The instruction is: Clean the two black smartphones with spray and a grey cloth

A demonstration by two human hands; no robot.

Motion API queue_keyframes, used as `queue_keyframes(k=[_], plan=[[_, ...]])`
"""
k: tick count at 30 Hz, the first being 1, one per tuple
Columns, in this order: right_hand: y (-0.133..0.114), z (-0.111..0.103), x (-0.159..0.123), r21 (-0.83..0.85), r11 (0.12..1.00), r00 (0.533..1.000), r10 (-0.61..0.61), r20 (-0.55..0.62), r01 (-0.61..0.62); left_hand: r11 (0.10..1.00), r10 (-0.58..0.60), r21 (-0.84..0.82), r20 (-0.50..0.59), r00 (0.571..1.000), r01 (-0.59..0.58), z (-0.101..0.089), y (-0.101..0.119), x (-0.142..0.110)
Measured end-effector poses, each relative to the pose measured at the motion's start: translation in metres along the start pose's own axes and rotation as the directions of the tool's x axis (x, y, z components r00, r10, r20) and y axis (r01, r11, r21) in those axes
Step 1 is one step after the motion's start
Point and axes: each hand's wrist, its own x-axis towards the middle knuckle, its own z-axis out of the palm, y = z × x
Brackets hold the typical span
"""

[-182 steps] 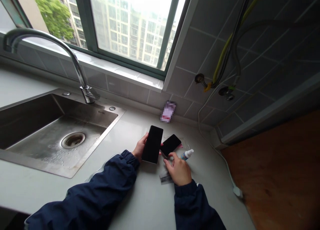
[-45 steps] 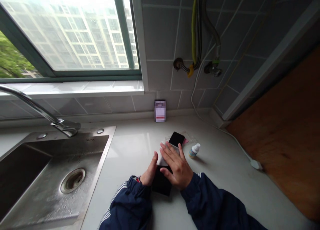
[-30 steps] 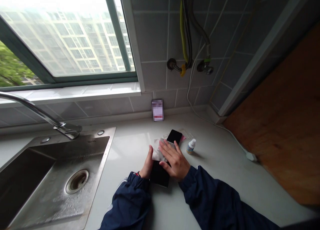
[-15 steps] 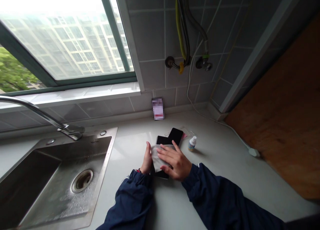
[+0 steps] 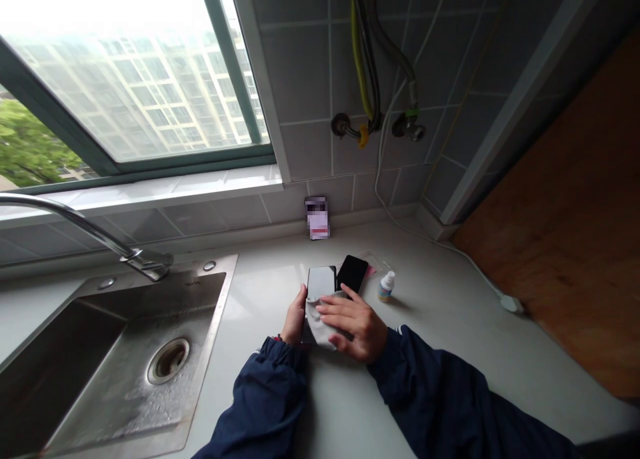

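Observation:
My left hand (image 5: 294, 318) grips the left edge of a phone (image 5: 321, 280), thumb along its side. The phone's upper screen catches a pale reflection. A light grey cloth (image 5: 320, 322) covers its lower part. My right hand (image 5: 357, 326) presses the cloth onto the screen, fingers laid across it and pointing left. Just behind, to the right, a second black phone (image 5: 353, 272) lies on the counter. A small white-capped bottle (image 5: 385, 286) with a blue and yellow label stands upright to the right of my right hand.
A steel sink (image 5: 213, 329) with a faucet (image 5: 150, 262) is on the left. A pixelated card-like object (image 5: 318, 219) leans against the back wall. Clear plastic packaging (image 5: 377, 262) lies near the bottle. A white cable (image 5: 450, 248) ends in a plug (image 5: 511, 304) on the counter.
The cloth and my right hand have slid slightly down the phone, baring more of its upper screen. The phone is now tilted so that its screen shows a bright reflection.

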Motion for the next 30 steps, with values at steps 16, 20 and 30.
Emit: queue_keyframes(k=[16,20,30], plan=[[0.013,0.000,-0.001,-0.190,0.947,0.966,0.247,-0.082,-0.258,0.986,-0.083,0.144,-0.041,0.996,0.088,-0.005,0.006,-0.003],[0.014,-0.001,-0.002,-0.182,0.942,0.958,0.262,-0.120,-0.281,0.982,-0.140,0.128,-0.027,0.990,0.142,-0.005,0.007,-0.004],[-0.010,-0.007,0.003,-0.045,0.997,0.996,0.063,0.057,-0.061,1.000,-0.003,-0.011,-0.041,0.999,0.002,-0.012,0.010,0.002]])
